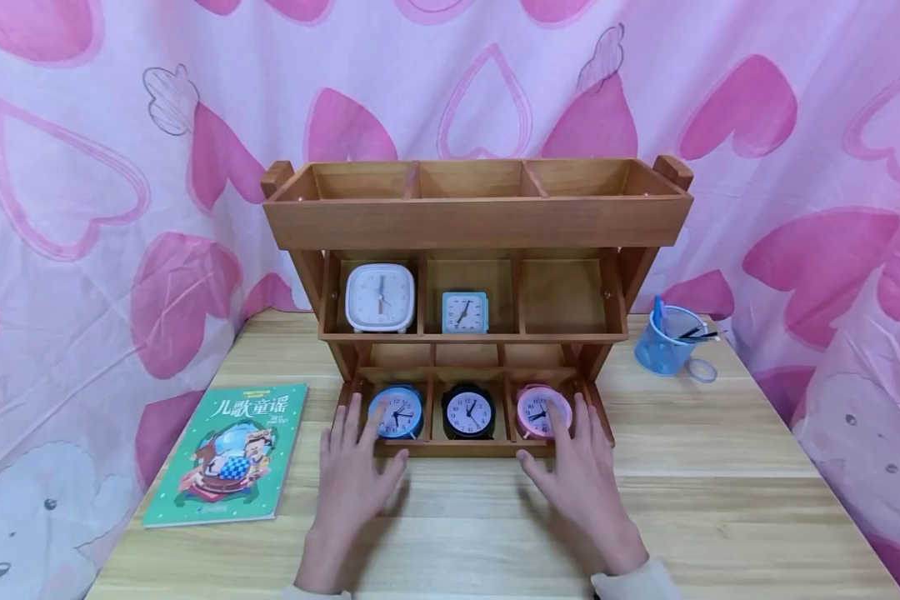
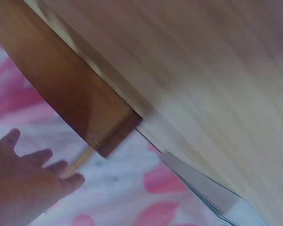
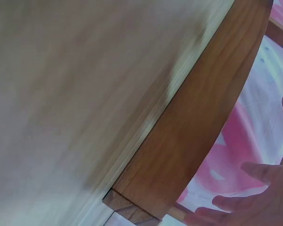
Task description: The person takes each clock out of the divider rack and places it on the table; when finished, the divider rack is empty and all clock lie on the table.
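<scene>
So both hands are spread out, fingers pretty much straight, right in front of a brown wooden rack [image 1: 476,225] on the worktop [image 1: 720,483]. The left hand [image 1: 355,477] has its fingertips up by the blue clock [image 1: 400,417] in the bottom row's left compartment, and the right hand [image 1: 581,475] is doing the same near the pink clock [image 1: 536,412] on the right, slightly overlapping it from the head view. Can't really tell if any fingers touch the rack or the clocks. A black clock [image 1: 468,414] stands in the compartment between those two.

One tier up, there's a rounded white clock [image 1: 380,298] on the left and a little light-blue square clock [image 1: 464,314] in the middle. Green book [image 1: 228,458] lies off to the left, blue mesh pen cup [image 1: 660,350] to the right, pink heart curtain [image 1: 487,75] behind it all.
</scene>
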`<state>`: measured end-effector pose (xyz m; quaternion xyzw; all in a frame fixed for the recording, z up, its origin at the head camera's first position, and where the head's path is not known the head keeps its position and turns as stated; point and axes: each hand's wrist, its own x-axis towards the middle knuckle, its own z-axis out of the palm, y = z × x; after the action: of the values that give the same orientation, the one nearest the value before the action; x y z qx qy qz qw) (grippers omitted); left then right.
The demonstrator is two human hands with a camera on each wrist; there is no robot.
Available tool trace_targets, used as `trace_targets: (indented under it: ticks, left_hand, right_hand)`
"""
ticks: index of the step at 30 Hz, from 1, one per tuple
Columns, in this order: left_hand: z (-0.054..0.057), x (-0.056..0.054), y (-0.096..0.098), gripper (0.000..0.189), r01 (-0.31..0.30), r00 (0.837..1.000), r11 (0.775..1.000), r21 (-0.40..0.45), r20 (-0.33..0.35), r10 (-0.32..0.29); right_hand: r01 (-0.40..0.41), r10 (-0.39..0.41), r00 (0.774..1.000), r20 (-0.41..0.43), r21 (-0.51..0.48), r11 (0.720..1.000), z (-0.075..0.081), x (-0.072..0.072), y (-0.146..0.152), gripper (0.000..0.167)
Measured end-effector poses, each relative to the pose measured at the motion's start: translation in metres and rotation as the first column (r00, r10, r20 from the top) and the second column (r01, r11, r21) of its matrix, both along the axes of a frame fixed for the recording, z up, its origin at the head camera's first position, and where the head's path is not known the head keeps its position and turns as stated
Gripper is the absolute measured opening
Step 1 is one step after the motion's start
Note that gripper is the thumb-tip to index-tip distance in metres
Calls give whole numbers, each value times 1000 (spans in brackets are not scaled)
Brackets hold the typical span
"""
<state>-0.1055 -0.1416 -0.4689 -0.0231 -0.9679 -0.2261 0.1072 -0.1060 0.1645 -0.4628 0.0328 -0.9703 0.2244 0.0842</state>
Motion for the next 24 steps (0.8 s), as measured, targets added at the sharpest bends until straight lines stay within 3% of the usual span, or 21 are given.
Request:
trace_targets:
  ticks: [7, 15, 20, 24]
  left_hand:
    - [1, -13, -36, 78, -24, 994, 993, 116, 106, 11]
    - [-1, -25, -55, 65, -28, 954, 977, 213, 297, -37]
    - [1, -26, -54, 58, -17, 943, 964, 264, 324, -72]
    - [3, -26, -53, 57, -16, 943, 964, 267, 325, -75]
  right_hand:
    - [3, 1, 995, 98, -45, 999, -3, -22, 4, 84]
    - [-10, 20, 989, 145, -66, 998, -12, -43, 6, 76]
    - [0, 13, 982, 190, -69, 998, -14, -51, 6, 71]
    - [5, 7, 986, 168, -76, 997, -15, -54, 7, 64]
